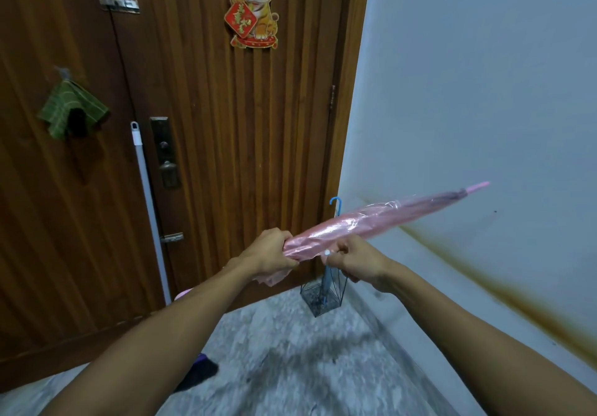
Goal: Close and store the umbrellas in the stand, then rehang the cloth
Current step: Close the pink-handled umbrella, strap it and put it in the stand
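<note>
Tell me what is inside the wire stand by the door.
One blue umbrella stands in the wire stand, its hooked handle sticking up. The right hand covers part of its shaft; nothing else shows inside.

Dim, cool indoor light; soft overall; floor [290,335] motion-blurred; wide-angle bowing at edges.

Both hands grip a folded pink umbrella [371,222] at mid-frame.
Left hand [271,251] wraps its canopy, right hand [355,260] pinches beside it; wire stand [323,299] below holds a blue-handled umbrella [335,204].
</note>
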